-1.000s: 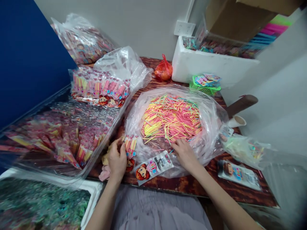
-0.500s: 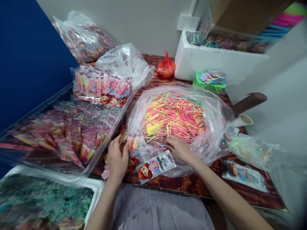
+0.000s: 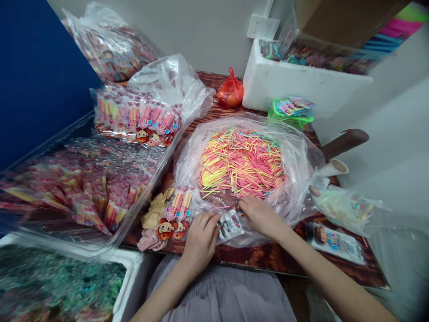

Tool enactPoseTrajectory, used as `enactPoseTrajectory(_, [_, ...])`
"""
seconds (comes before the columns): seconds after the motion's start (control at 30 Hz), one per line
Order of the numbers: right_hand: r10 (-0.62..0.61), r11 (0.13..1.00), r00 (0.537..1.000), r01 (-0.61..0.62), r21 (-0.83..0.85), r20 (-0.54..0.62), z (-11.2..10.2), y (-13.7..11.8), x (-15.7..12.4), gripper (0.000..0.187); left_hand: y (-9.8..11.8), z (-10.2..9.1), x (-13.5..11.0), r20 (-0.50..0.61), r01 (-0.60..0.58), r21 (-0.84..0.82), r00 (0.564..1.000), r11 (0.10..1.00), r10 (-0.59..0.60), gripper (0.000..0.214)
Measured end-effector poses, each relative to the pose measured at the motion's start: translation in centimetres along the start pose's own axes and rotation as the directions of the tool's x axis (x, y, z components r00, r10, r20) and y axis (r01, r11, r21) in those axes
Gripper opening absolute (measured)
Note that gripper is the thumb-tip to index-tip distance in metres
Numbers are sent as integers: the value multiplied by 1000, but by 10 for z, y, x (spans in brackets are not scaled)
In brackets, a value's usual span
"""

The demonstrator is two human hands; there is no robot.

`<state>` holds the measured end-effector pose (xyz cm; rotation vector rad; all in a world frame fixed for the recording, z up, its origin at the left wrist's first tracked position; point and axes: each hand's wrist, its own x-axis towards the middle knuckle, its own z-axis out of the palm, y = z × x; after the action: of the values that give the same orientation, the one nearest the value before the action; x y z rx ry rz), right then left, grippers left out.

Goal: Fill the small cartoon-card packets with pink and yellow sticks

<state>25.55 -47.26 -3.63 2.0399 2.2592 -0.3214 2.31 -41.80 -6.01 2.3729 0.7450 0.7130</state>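
Note:
My left hand (image 3: 201,239) lies over a flat printed packet (image 3: 232,226), fingers closed at its edge; the hand hides the packet's left part. My right hand (image 3: 259,217) is closed just beyond the packet's other end, with the ends of a few thin sticks (image 3: 240,213) showing at its fingertips. Beyond both hands, a heap of pink, yellow and green sticks (image 3: 243,163) lies in a spread clear plastic bag (image 3: 298,188). Two filled packets (image 3: 180,205) rest to the left of my left hand.
A clear tray (image 3: 134,223) of filled packets stands at left, above a white foam box (image 3: 132,264). Yellow and pink finger cots (image 3: 154,214) lie beside it. Another printed packet (image 3: 335,243) is at right. Behind are a green basket (image 3: 291,120) and a red bag (image 3: 230,91).
My left hand has moved right, from beside the filled packets onto the flat packet. My right hand has shifted slightly right and nearer, away from the heap.

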Motion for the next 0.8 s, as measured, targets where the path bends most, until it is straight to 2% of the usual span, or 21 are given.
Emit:
enactPoseTrajectory(0.17, [21, 1000, 997, -19, 24, -78, 3, 4, 6, 11, -14, 15, -5, 50, 28, 38, 998, 999, -30, 27])
enactPoseTrajectory(0.23, [79, 989, 990, -63, 134, -118, 8, 14, 11, 11, -16, 16, -6, 55, 28, 36, 998, 999, -30, 28])
enactPoseTrajectory(0.33, [184, 925, 971, -119, 360, -151, 14, 37, 20, 12, -16, 16, -6, 58, 26, 33, 998, 999, -28, 28])
enactPoseTrajectory(0.43, [284, 880, 940, -178, 441, -188, 12, 60, 26, 11, -16, 16, -6, 55, 23, 33, 998, 999, -25, 28])
enactPoseTrajectory(0.53, [271, 924, 932, -183, 335, -239, 4, 73, 23, 8, -18, 16, -7, 48, 18, 30, 999, 999, -19, 28])
enactPoseTrajectory(0.63, [211, 972, 938, -172, 160, -274, -3, 72, 7, 9, -19, 17, -6, 46, 18, 22, 999, 1000, -19, 28])
enactPoseTrajectory(0.8, [172, 985, 964, -168, 40, -203, 0, 53, -24, 10, -20, 18, -6, 32, 11, 16, 999, 1000, -11, 28])
